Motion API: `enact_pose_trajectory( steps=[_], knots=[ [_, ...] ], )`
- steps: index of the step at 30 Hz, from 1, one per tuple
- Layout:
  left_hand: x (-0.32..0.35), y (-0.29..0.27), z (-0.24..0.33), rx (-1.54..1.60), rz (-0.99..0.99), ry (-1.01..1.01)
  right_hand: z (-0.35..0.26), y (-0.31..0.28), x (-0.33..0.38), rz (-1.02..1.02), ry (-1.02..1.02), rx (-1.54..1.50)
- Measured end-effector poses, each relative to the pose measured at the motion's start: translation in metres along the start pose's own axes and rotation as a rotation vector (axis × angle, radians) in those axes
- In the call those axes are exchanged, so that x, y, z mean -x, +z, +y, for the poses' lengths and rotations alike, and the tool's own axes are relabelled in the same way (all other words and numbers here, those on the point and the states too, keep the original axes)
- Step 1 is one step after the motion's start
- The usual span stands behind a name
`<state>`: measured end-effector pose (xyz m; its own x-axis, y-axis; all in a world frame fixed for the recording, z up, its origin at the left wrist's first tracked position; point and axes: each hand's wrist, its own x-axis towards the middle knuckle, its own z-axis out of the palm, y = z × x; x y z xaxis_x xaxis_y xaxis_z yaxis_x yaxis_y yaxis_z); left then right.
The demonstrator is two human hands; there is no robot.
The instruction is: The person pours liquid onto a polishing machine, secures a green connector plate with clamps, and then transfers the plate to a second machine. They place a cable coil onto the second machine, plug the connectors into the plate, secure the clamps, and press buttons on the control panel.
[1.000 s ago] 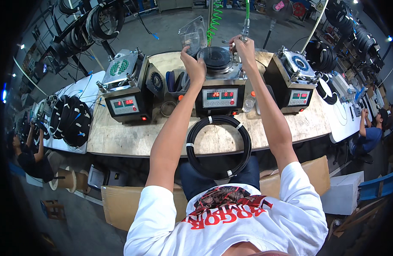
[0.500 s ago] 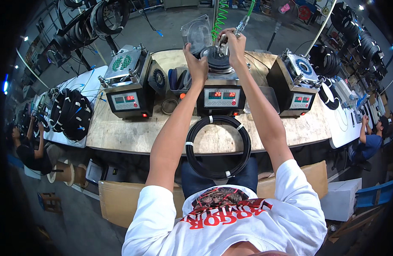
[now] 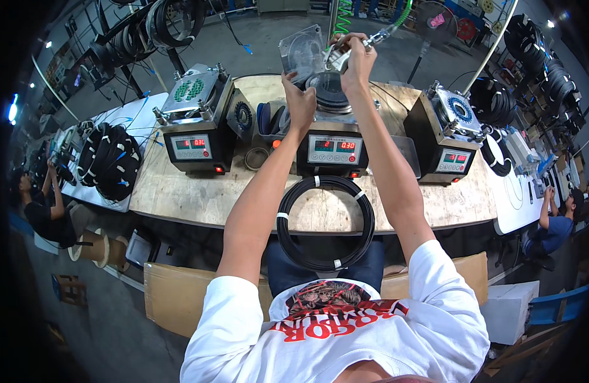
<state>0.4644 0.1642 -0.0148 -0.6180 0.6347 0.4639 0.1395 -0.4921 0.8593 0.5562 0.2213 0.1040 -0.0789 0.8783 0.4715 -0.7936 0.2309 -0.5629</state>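
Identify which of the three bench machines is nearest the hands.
The middle machine: left hand and right hand are at its top. The left machine, with green pieces, and the right machine, with blue pieces, stand farther off.

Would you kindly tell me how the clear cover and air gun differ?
The clear cover is see-through; the air gun is silvery metal. The clear cover stands raised at the left hand; the right hand grips the air gun. The air gun has a green hose; the clear cover, none. Both are near the middle machine.
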Motion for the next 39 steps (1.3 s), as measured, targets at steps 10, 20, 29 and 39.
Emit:
enact_pose_trajectory(
  steps=[10,20,29,39],
  knots=[
    [-0.002,-0.007,0.007,-0.295,0.052,0.14,0.014,-0.058,-0.006,-0.023,0.078,0.298],
    [-0.009,-0.013,-0.001,-0.393,-0.029,0.157,-0.013,-0.072,-0.013,0.043,0.056,0.349],
    [-0.01,-0.007,-0.006,-0.446,0.03,0.142,-0.067,-0.104,-0.005,-0.135,0.204,0.408],
    [-0.013,-0.01,-0.013,-0.497,0.174,0.092,-0.082,-0.072,0.022,-0.218,0.294,0.411]
  ],
)
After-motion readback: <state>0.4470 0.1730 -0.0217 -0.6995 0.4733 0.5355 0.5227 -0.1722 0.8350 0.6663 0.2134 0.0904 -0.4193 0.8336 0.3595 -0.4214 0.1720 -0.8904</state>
